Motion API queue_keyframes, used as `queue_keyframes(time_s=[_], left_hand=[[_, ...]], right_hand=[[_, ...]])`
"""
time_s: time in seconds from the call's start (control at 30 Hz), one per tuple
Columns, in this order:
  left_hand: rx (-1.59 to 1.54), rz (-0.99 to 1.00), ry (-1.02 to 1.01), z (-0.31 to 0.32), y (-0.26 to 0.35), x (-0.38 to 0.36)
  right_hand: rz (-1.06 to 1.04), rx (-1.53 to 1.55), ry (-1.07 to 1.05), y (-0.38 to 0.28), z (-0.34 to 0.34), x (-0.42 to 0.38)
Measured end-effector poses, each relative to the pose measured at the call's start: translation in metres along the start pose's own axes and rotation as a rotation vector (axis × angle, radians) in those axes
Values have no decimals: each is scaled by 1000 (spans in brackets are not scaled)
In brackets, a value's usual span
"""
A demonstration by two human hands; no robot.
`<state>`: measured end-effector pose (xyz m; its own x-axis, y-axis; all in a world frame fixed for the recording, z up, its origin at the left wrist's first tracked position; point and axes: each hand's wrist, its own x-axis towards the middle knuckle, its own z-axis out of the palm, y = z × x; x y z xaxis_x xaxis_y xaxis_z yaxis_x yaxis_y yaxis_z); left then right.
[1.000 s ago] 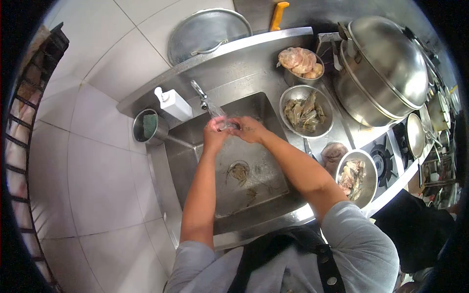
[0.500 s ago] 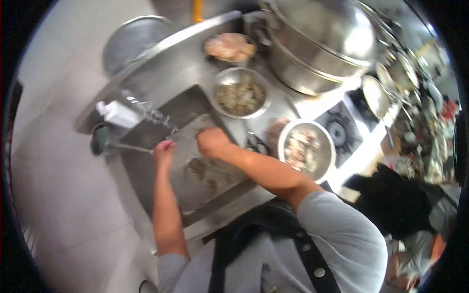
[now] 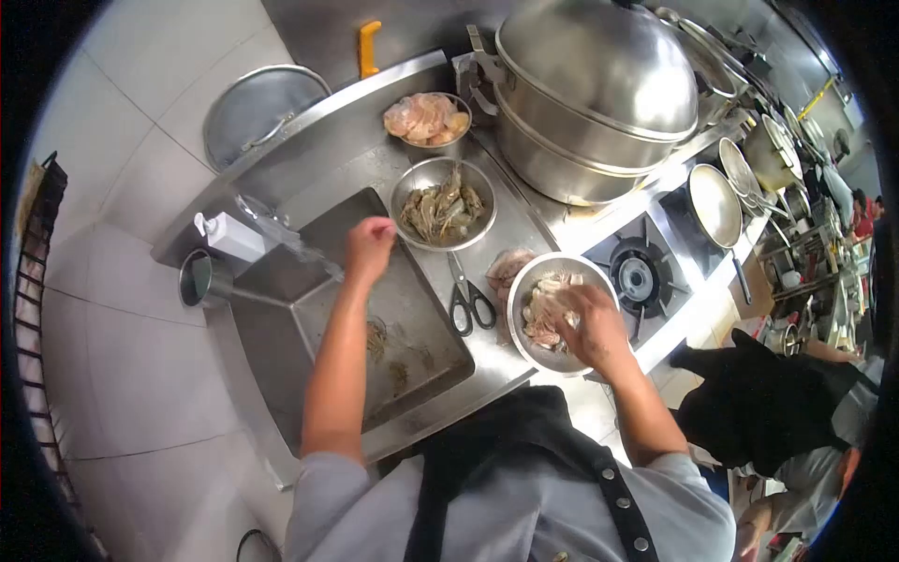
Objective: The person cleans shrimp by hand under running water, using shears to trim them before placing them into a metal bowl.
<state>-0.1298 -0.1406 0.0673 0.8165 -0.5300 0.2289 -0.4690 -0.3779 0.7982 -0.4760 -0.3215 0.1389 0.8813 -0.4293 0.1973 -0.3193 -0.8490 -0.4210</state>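
Observation:
Over the upper right part of the steel sink [image 3: 328, 323], my left hand [image 3: 372, 245] is closed, and whatever it holds is too small to make out. My right hand [image 3: 592, 328] has its fingers apart over the white-rimmed bowl [image 3: 538, 356] of pale, pinkish pieces [image 3: 543, 309]. A steel bowl [image 3: 412, 178] of raw shrimp [image 3: 440, 211] stands above the sink's right edge. Black-handled scissors [image 3: 468, 304] lie between the two bowls. Brownish scraps [image 3: 377, 342] rest on the sink floor.
A bowl of pink meat [image 3: 426, 119] stands near the back. Beyond it is a large lidded steamer [image 3: 599, 94]. A gas burner [image 3: 637, 273] lies to the right, with a pan [image 3: 714, 206] behind. A white bottle [image 3: 231, 236] and metal cup [image 3: 204, 281] stand left. Another person [image 3: 796, 412] is at right.
My right hand has moved from the sink to the white-rimmed bowl, and its fingers have spread. My left hand has risen toward the shrimp bowl. The view has shifted slightly.

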Motion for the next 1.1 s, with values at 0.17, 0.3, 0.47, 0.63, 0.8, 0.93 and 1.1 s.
queue_keyframes(time_s=[0.17,0.3,0.47,0.63,0.8,0.93,1.1], left_hand=[[236,-17,-193,80,-21,69],[634,-101,-332,113,-16,91],[421,268,-345,124,32,77],[567,637,-553,156,2,98],[550,661,-601,156,8,101],[506,577,-494,160,10,95],[504,530,-495,148,25,79]], right_hand=[[-16,213,-212,-42,22,-20],[-162,187,-320,-72,58,-21],[-135,210,-375,-82,82,-16],[-88,146,-352,-87,104,1],[61,-192,-276,-88,161,15],[176,-337,-282,-88,181,22],[235,-351,-228,-77,217,25]])
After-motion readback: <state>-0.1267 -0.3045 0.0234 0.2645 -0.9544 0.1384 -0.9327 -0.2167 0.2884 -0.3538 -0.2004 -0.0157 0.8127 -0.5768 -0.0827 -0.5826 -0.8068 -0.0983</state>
